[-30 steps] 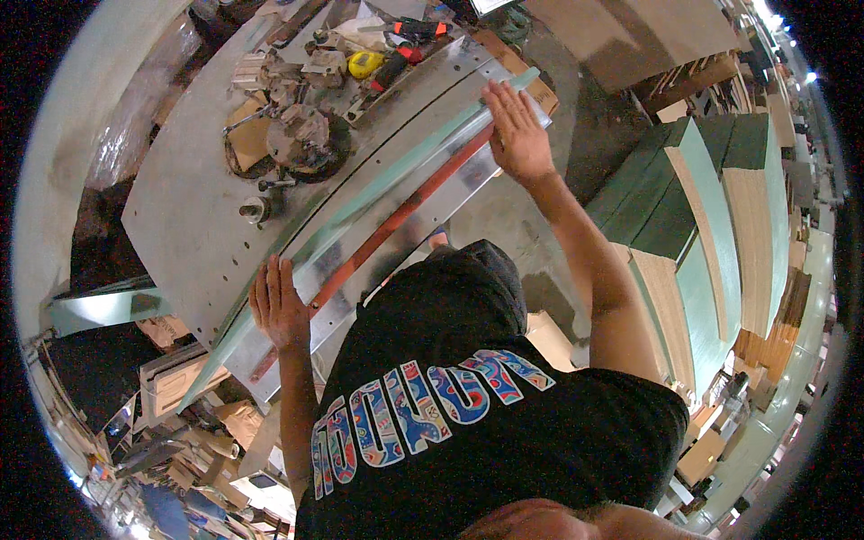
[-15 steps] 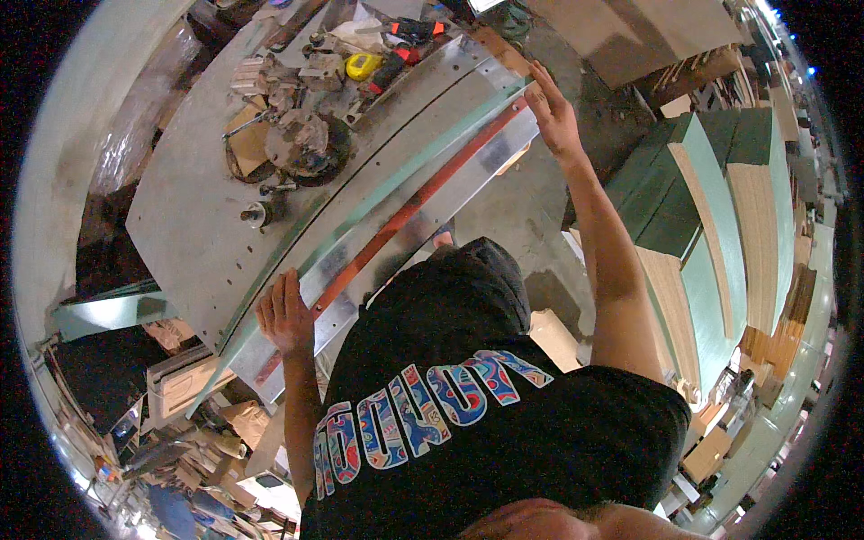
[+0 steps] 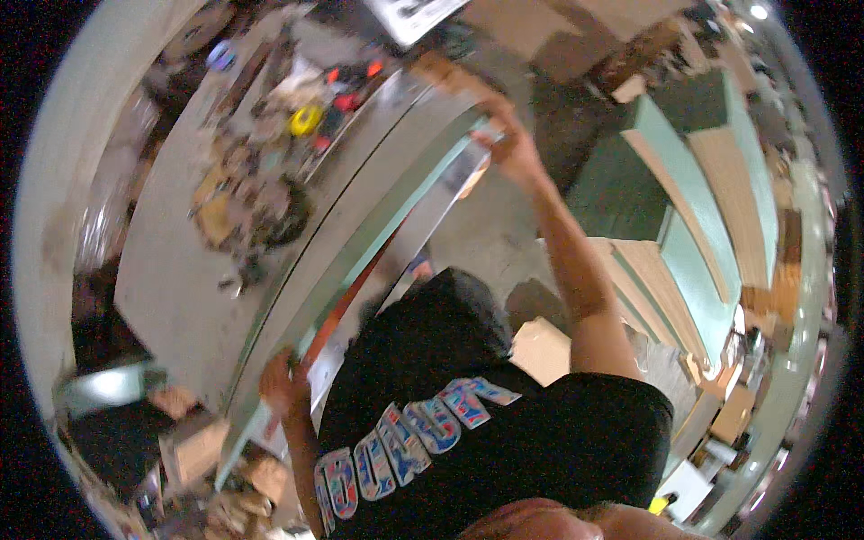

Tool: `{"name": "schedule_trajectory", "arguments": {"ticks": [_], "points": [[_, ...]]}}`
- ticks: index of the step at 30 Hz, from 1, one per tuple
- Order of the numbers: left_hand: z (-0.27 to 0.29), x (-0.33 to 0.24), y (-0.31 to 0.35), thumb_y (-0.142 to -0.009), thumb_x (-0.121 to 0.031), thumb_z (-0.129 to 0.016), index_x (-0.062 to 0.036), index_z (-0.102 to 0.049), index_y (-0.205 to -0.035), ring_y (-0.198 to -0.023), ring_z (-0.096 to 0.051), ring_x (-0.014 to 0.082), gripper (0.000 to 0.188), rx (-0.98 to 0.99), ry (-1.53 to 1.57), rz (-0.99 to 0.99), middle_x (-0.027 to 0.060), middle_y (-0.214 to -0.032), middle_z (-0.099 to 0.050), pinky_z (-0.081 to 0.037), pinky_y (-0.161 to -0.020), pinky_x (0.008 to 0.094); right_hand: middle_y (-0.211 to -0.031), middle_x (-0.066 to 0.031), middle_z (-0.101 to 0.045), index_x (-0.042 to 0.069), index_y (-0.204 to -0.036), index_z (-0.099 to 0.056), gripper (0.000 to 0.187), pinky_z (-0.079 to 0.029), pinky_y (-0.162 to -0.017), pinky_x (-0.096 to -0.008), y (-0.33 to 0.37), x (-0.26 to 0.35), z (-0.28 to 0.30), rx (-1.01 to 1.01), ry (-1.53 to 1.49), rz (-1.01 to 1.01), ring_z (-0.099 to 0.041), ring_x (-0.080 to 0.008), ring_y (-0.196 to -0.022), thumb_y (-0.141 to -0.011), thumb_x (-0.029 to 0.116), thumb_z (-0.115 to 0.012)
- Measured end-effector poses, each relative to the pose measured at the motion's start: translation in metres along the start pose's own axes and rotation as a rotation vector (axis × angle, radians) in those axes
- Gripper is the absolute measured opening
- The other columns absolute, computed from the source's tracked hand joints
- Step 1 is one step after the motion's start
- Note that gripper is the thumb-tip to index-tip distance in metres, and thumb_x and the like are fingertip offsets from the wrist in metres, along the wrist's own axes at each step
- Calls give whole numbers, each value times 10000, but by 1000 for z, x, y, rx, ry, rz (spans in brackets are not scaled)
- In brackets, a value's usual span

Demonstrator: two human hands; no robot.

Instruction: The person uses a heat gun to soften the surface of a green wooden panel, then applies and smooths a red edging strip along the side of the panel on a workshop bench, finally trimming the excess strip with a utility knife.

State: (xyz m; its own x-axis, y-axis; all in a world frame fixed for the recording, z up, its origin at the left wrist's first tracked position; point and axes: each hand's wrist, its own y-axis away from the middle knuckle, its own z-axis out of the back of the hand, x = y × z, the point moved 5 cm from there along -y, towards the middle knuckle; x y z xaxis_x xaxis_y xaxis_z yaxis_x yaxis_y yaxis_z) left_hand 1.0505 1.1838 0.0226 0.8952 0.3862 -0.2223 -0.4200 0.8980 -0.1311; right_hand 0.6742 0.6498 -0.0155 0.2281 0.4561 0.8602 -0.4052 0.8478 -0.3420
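Note:
A long narrow green board (image 3: 407, 196) runs diagonally across the machine table's near edge. My left hand (image 3: 283, 382) is closed around its lower-left part. Higher up on the right, my right hand (image 3: 507, 139) grips the other end, fingers curled over the edge. The board is tilted, showing a darker face and a pale green edge. Below it, a red strip (image 3: 329, 326) lies along a shiny metal rail (image 3: 436, 209), partly covered by the board. Both hands are slightly blurred.
The grey table (image 3: 166, 288) carries a dark round metal machine part (image 3: 279, 216), a yellow tape measure (image 3: 306, 120) and red-and-black tools. Green-faced boards with tan edges (image 3: 684, 243) are stacked at right. A tan piece (image 3: 542, 353) lies on the floor beside me.
The board has tipped up, showing more of its face and covering more of the red strip. Both hands have changed from resting on it to gripping it. The whole view has shifted.

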Motion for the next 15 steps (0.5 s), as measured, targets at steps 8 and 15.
{"name": "schedule_trajectory", "arguments": {"ticks": [8,15], "points": [[2,2,12,-951,-93,-747,-58,-705,-1115,-853,-759,348,172,-140,84,-109,143,-1056,-798,-608,-740,468,-1300,-131,-712,72,-1169,-764,321,-527,-1086,-470,-23,96,5,415,310,262,-616,-361,-1325,-880,183,-849],[12,-10,12,-1010,-141,-727,-55,-679,-1082,-846,-766,367,122,-163,113,-102,143,-1073,-806,-611,-714,467,-1192,-79,-740,75,-1106,-748,239,-592,-961,-440,-19,89,0,489,514,458,-708,-306,-1139,-904,185,-814]]}}
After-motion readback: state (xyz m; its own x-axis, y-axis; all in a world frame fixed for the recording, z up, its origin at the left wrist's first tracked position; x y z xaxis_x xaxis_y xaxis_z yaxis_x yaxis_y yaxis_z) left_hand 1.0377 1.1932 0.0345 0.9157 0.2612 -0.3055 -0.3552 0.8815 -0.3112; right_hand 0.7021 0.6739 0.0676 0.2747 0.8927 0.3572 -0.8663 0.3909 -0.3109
